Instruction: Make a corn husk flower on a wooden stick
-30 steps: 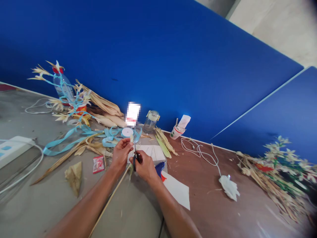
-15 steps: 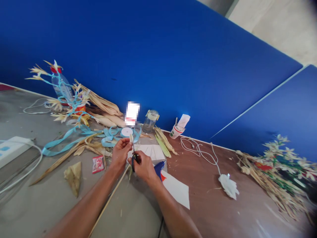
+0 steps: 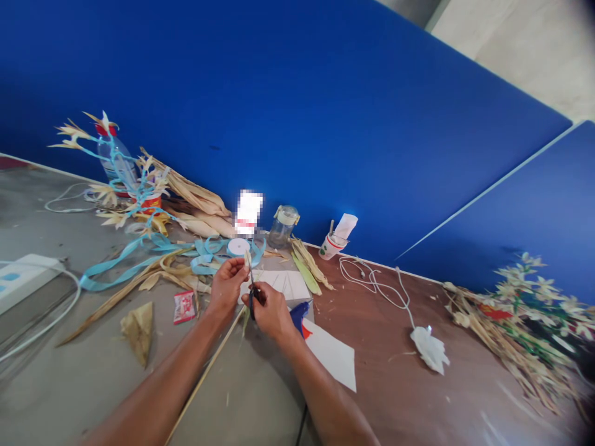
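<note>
Pinched in the fingertips of my left hand (image 3: 229,284) is a small pale piece of corn husk (image 3: 247,257). My right hand (image 3: 271,310) is closed round the handles of a pair of scissors (image 3: 252,296), whose blades point up beside the husk piece. Just right of my right hand lies a blue glue gun (image 3: 300,314), partly hidden, by a white sheet (image 3: 332,358). Behind my hands rest a roll of light blue ribbon (image 3: 238,247) and a white card (image 3: 288,283) with thin pieces on it. A long thin stalk (image 3: 204,375) runs under my hands.
At the left, husk flowers on blue stems (image 3: 132,198) stand before a plastic bottle (image 3: 114,155). A power strip (image 3: 28,282) lies far left. Along the blue partition stand a jar (image 3: 282,228) and a cup (image 3: 331,246). More husk flowers (image 3: 534,297) lie at far right.
My hands stay almost in the same place. The scissors have tilted slightly, their blades still close to the husk piece.
</note>
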Tool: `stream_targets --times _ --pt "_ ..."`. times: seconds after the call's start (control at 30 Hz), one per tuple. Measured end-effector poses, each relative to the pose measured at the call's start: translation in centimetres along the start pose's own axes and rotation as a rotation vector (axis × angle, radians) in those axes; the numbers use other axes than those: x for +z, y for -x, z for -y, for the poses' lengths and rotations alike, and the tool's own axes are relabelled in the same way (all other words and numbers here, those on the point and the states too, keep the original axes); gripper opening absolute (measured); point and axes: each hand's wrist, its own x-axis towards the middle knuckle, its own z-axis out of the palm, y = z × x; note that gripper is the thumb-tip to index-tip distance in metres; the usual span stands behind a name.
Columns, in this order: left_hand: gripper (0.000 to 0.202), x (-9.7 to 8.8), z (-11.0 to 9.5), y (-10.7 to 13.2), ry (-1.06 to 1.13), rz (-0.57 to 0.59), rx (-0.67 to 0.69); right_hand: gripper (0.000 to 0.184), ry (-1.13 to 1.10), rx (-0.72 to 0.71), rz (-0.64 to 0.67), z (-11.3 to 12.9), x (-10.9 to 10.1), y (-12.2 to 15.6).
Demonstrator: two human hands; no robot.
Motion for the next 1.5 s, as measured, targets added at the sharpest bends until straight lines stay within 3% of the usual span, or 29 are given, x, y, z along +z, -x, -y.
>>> stream_targets --times 1.5 --pt "0.029 0.04 -0.90 0.12 0.217 -0.011 -0.069 0.015 0.032 -0.012 0.050 -0.22 -0.41 -0.01"
